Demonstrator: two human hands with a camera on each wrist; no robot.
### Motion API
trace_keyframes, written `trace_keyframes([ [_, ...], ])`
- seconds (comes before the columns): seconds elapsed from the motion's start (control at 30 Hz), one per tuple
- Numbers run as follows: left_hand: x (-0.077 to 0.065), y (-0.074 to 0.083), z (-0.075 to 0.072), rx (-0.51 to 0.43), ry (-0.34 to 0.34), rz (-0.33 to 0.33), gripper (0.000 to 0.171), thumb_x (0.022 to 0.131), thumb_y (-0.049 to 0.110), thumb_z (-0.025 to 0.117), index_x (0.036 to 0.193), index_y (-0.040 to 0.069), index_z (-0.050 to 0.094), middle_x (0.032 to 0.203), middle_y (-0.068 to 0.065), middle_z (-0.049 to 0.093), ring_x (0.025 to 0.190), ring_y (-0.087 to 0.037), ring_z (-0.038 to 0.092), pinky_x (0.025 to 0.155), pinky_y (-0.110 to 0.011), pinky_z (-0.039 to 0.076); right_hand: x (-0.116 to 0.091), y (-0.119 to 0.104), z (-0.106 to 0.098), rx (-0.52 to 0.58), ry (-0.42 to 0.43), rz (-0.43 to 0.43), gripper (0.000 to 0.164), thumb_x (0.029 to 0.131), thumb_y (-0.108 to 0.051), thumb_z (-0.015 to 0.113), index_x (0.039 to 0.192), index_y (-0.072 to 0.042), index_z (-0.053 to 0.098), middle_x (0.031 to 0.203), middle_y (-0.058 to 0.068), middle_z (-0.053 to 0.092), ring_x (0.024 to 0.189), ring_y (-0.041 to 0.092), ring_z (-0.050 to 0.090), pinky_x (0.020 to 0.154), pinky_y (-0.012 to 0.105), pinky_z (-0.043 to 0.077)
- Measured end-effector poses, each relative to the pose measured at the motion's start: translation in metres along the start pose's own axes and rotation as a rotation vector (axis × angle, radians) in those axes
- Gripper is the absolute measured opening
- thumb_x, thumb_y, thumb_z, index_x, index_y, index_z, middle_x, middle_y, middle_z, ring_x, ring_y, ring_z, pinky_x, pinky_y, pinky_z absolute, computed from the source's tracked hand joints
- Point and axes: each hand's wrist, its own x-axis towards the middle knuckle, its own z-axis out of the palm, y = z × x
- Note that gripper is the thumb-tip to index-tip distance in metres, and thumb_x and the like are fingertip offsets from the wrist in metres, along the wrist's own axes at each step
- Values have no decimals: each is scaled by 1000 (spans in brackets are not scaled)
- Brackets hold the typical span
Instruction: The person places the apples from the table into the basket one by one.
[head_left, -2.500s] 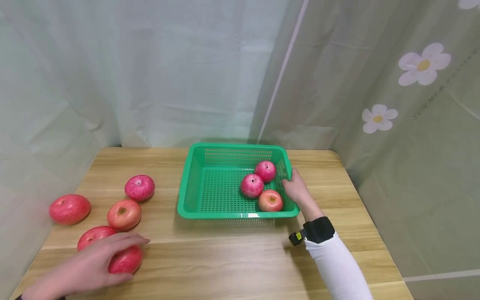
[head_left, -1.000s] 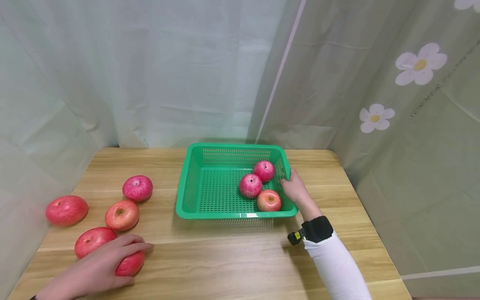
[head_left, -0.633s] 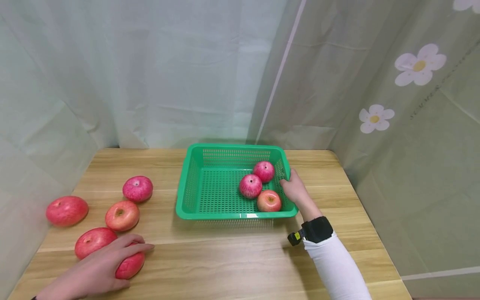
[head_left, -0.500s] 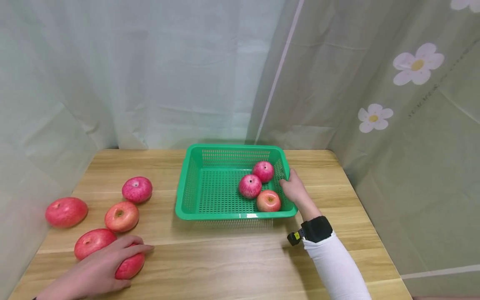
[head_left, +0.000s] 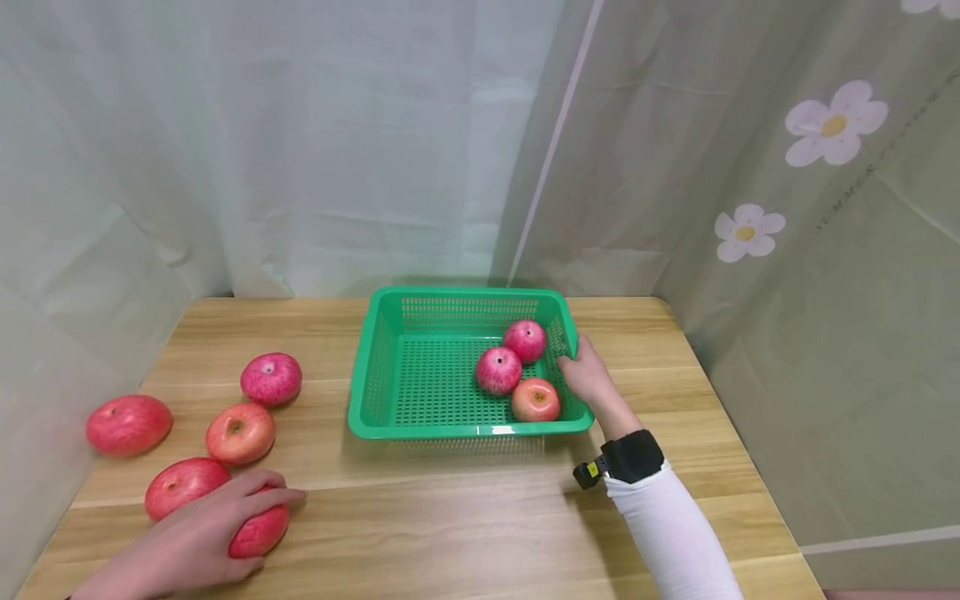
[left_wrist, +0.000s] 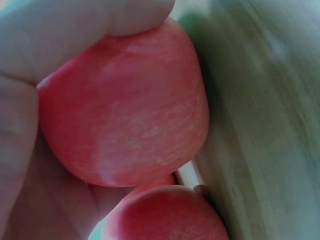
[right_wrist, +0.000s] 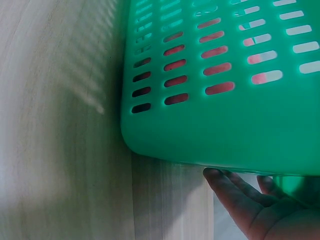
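Head cam: left hand [head_left: 202, 533] has a red apple [head_left: 261, 532] toward the table's [head_left: 435, 533] front left corner, right hand [head_left: 588, 375] pinches the green basket [head_left: 420, 432] near the back edge. Left wrist: fingers [left_wrist: 75, 32] half open, wrapped round that apple. Right wrist: fingers touching the basket's edge.

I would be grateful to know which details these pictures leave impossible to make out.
Held apple: head view, its left side is hidden by the left hand.
Basket apples: right wrist view, mostly hidden by the basket wall.
Lettering on the curtain: head view, too small and blurred to read surely.
Top flower: head view, cut off at the top-right corner.
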Motion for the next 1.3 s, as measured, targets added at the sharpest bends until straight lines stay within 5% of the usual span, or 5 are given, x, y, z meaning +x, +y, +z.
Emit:
trace_keyframes([
  [0.3,1,2,-3,29,76,20,84,63,32,101,140,32,67,129,11,59,106,-10,60,73,-30,58,-2,-4,0,3,-4,-1,59,109,-13,47,163,-1,26,161,26,41,147,44,41,117,65,37],
  [0.7,11,12,-16,30,185,40,74,61,32,102,126,34,68,127,24,58,111,-2,54,81,-26,57,0,-5,-3,-18,-11,-2,56,110,-11,46,161,1,27,159,27,42,146,44,42,116,64,38],
  [1.0,21,18,-36,44,138,-32,72,61,35,102,125,36,69,126,21,58,106,-5,58,67,-27,56,1,-4,-2,-21,-22,10,57,110,-10,46,162,1,25,160,28,41,147,45,41,115,64,39],
  [1.3,30,16,-44,34,128,25,70,62,32,100,124,40,68,124,21,56,101,-3,55,60,-23,49,0,-5,1,1,-11,2,56,110,-8,47,161,1,27,159,27,42,146,43,42,117,63,37],
])
